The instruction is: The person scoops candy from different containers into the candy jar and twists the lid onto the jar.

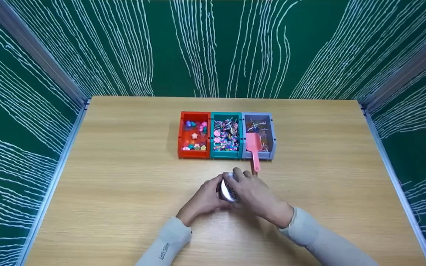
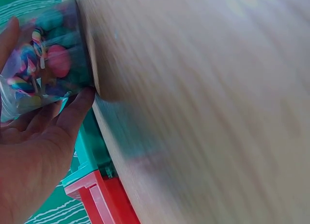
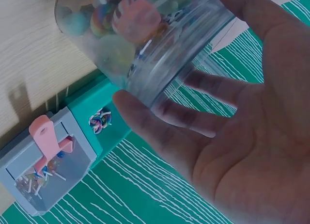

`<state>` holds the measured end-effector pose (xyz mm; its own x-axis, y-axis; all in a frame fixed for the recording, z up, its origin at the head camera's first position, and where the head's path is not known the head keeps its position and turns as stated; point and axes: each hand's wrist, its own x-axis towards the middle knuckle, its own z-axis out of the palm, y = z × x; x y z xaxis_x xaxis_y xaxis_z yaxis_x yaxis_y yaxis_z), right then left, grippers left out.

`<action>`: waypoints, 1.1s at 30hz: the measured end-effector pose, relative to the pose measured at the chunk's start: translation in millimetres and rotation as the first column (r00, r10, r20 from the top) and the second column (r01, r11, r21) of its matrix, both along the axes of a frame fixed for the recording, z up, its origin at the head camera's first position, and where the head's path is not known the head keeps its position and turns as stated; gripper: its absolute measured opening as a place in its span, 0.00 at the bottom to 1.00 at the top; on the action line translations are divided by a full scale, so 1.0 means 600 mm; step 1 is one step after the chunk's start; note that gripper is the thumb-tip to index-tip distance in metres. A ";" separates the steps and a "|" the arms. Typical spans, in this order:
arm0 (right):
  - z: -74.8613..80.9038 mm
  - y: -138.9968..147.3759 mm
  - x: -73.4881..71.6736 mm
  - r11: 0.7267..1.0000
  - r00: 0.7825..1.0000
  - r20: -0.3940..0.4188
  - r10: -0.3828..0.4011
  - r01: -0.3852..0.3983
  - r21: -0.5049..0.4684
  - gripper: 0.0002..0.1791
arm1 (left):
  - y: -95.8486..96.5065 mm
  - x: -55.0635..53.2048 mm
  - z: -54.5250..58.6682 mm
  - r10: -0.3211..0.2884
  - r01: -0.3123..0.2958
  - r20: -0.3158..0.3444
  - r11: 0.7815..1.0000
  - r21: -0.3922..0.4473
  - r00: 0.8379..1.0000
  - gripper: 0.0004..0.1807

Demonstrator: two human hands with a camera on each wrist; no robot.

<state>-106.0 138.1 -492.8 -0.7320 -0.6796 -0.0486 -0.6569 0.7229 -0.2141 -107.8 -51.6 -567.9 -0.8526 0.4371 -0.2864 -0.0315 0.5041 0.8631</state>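
A clear jar (image 2: 53,54) of colourful lollipops and small candy-like pieces stands at the front middle of the table. My left hand (image 1: 206,197) grips it from the left, its fingers and thumb round the side. Over the top is my right hand (image 1: 257,195), with fingers and thumb round the ridged clear rim, as the right wrist view shows. Whether that rim belongs to a clear lid I cannot tell. Seen from the head, the hands hide most of the jar except a shiny white curve.
Behind the hands stand three joined bins: a red bin (image 1: 180,138) with small colourful pieces, a teal bin (image 1: 240,138) with lollipops, and a grey bin (image 1: 273,138) with wrapped lollipops. A pink scoop (image 1: 254,144) rests in the grey bin, handle over its front.
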 end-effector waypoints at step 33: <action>0.005 0.017 -0.019 0.986 0.983 0.085 0.164 -0.160 -0.057 0.42 | -0.002 -0.002 0.000 -0.017 0.017 0.003 1.000 0.015 1.000 0.53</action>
